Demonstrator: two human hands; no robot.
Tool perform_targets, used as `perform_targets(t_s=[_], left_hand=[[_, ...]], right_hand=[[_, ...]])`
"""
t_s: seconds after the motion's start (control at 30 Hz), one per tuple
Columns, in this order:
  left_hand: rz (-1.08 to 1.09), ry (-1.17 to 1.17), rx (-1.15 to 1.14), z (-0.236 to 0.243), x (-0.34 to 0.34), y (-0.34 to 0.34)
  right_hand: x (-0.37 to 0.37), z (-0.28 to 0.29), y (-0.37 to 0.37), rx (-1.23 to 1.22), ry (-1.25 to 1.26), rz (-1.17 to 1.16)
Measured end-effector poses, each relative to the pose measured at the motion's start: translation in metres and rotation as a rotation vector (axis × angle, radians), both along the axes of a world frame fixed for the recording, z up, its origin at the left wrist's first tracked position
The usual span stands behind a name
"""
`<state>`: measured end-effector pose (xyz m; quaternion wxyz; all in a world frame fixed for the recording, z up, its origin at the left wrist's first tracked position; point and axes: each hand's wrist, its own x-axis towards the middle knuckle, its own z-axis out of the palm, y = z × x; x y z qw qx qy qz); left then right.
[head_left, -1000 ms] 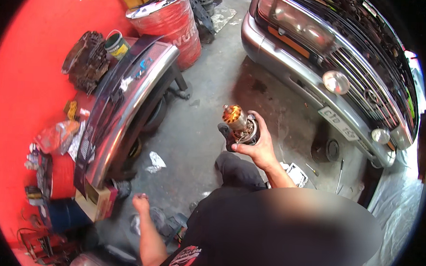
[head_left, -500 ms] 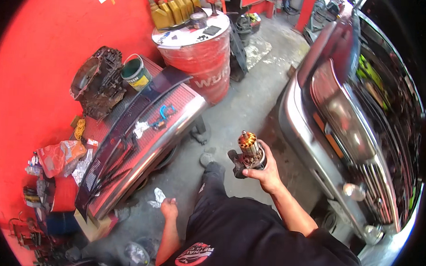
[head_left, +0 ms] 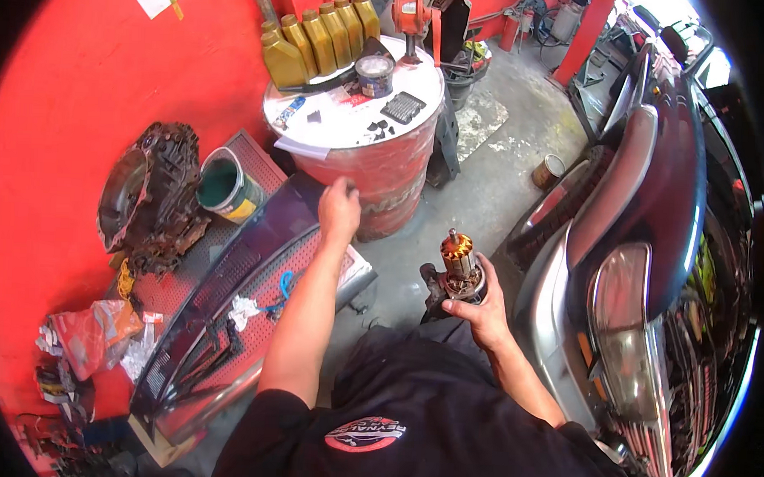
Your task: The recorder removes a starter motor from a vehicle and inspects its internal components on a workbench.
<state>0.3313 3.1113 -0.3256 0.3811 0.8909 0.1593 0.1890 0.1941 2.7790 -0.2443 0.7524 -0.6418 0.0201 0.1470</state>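
Observation:
My right hand [head_left: 488, 316] is wrapped round a starter motor [head_left: 463, 286], held upright in front of me. Its copper-wound armature [head_left: 458, 255] sticks up out of the dark housing, shaft uppermost. My left arm is stretched forward over the bumper on the bench. The left hand [head_left: 340, 211] is closed, in front of the plastic-wrapped drum [head_left: 393, 175]; a small dark spot shows at its fingertips, and I cannot make out what it is. On the drum's white top lie a small tub [head_left: 375, 74], a black ribbed pad [head_left: 403, 108] and small dark scraps.
Several gold oil bottles [head_left: 322, 44] and a red tool [head_left: 410, 18] stand on the drum. Left are a gearbox housing [head_left: 149, 198], a bucket [head_left: 231, 185] and a perforated bench [head_left: 263, 336] bearing a dark bumper. A car [head_left: 628, 275] stands close right; a can [head_left: 549, 171] is on the floor.
My left hand has swung up and forward, from low beside a crumpled silvery wrapper to in front of the drum. The drum appears nearer. My right hand still holds the starter motor.

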Motion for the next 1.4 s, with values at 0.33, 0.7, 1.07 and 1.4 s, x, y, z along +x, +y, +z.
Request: perform_targets(t_s=[0.33,0.7,1.07,1.4], left_hand=[[0.078,0.116,0.391,-0.028,0.288,0.046],[0.547,-0.192,0.053,0.088,0.303,-0.072],[0.553,-0.259,0.269,0.142,0.286,-0.13],[0.57,-0.054,0.241,0.16,0.289,-0.11]], right_hand=[[0.329,-0.041,0.047,-0.032,-0.035,0.333],[0.537,-0.018,0.094,0.039,-0.093,0.545],[0.52,0.004,0.151,-0.007,-0.38,0.469],[0.537,0.01,0.175,-0.024,-0.602,0.545]])
